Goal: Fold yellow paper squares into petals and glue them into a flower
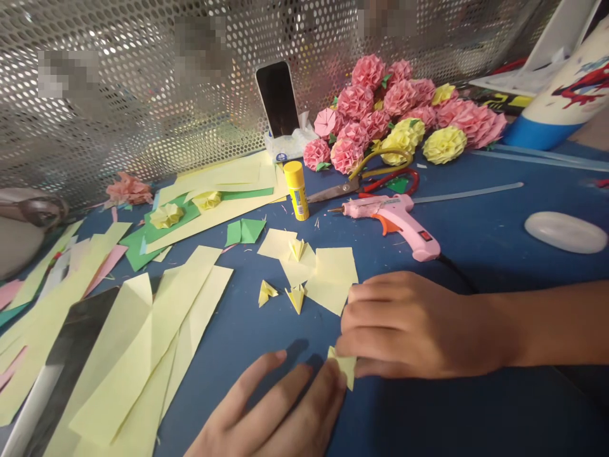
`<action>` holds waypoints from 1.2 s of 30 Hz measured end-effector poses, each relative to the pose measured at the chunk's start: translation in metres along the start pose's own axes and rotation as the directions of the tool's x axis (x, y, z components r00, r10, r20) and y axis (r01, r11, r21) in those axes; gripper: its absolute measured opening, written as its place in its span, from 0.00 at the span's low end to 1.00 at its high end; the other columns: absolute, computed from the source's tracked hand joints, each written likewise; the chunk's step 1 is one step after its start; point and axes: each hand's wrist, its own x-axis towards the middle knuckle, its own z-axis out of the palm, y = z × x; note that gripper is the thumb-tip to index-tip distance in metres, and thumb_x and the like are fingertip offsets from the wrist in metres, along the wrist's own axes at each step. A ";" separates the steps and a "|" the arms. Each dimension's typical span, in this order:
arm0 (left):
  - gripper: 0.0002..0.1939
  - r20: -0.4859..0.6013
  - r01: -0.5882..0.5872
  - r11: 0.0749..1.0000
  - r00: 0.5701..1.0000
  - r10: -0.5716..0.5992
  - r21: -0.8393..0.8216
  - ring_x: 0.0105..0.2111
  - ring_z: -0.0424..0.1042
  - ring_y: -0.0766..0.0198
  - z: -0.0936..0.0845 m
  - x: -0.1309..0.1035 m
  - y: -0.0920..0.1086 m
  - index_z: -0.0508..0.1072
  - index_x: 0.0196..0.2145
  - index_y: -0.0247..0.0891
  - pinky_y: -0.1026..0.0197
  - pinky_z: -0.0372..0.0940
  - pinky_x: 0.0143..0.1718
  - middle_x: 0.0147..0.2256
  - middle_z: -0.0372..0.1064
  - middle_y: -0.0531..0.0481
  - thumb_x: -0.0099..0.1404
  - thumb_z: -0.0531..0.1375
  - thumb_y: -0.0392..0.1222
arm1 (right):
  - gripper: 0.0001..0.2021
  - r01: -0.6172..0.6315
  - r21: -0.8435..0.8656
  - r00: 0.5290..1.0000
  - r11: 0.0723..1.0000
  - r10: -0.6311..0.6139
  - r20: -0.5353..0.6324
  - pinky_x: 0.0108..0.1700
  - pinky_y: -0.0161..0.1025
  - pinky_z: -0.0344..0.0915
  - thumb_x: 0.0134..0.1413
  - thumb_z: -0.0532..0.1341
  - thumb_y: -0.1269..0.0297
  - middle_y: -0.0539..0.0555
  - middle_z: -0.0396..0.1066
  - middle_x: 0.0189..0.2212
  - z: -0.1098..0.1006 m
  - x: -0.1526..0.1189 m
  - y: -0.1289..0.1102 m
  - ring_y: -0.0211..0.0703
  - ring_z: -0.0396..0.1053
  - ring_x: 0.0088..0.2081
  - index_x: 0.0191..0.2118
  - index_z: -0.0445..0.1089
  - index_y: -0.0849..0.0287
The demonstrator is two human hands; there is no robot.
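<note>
A small folded piece of pale yellow paper [348,369] lies low on the blue table between my hands. My left hand [290,406] grips its left edge with the fingertips nearest it, while the other fingers stretch forward over the table. From the right, my right hand [404,327] has its fingers curled together at the paper's other edge; its thumb is partly hidden. Just beyond are yellow paper squares [332,273]. Small pointed folded pieces [295,297] lie beside and on them.
A pink glue gun [390,216], scissors [349,187] and a yellow glue stick [297,193] are farther back. Pink and yellow paper flowers [356,101] pile up behind, beside a propped phone [276,98]. Yellow strips [143,355] cover the left; a white oval object [565,231] sits right.
</note>
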 end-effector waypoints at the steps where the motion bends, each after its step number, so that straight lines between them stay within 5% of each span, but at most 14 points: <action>1: 0.15 0.008 -0.002 1.000 1.000 0.003 -0.019 0.53 0.67 0.66 0.000 0.000 -0.001 0.77 0.53 0.39 0.52 0.34 0.73 0.54 0.74 0.58 0.78 0.51 0.38 | 0.12 -0.035 0.011 0.999 0.999 0.035 -0.003 0.39 0.39 0.59 0.72 0.54 0.61 0.52 0.71 0.34 0.001 -0.001 0.001 0.41 0.65 0.36 0.41 0.71 0.61; 14: 0.16 0.006 0.027 0.995 1.000 -0.026 -0.095 0.49 0.70 0.65 0.000 -0.001 -0.007 0.73 0.58 0.47 0.51 0.35 0.72 0.53 0.75 0.61 0.76 0.55 0.42 | 0.09 -0.259 0.455 0.963 0.852 0.192 0.190 0.41 0.34 0.57 0.59 0.69 0.62 0.46 0.66 0.28 -0.003 0.005 0.010 0.36 0.62 0.33 0.35 0.70 0.60; 22: 0.17 0.020 0.008 0.997 1.000 -0.007 -0.075 0.50 0.69 0.65 0.000 -0.003 -0.007 0.72 0.59 0.46 0.51 0.34 0.73 0.55 0.74 0.60 0.77 0.53 0.42 | 0.05 -0.206 0.457 0.972 0.865 0.129 0.195 0.50 0.37 0.59 0.67 0.61 0.65 0.50 0.72 0.37 -0.003 0.006 0.010 0.38 0.66 0.39 0.45 0.72 0.59; 30: 0.16 -0.005 -0.005 0.996 1.000 0.005 -0.093 0.50 0.70 0.64 0.000 0.002 -0.008 0.75 0.56 0.41 0.50 0.34 0.72 0.54 0.75 0.58 0.77 0.52 0.37 | 0.03 -0.196 0.426 0.972 0.883 0.116 0.207 0.42 0.34 0.59 0.66 0.61 0.69 0.50 0.70 0.34 -0.003 0.013 0.010 0.37 0.63 0.36 0.40 0.73 0.60; 36: 0.16 0.001 0.011 0.996 1.000 -0.010 -0.091 0.49 0.70 0.66 0.002 0.001 -0.008 0.75 0.55 0.41 0.52 0.35 0.72 0.53 0.75 0.57 0.77 0.53 0.46 | 0.06 -0.272 0.378 0.952 0.885 0.189 0.241 0.41 0.36 0.57 0.66 0.61 0.65 0.49 0.71 0.34 -0.001 0.017 0.003 0.39 0.62 0.35 0.38 0.70 0.60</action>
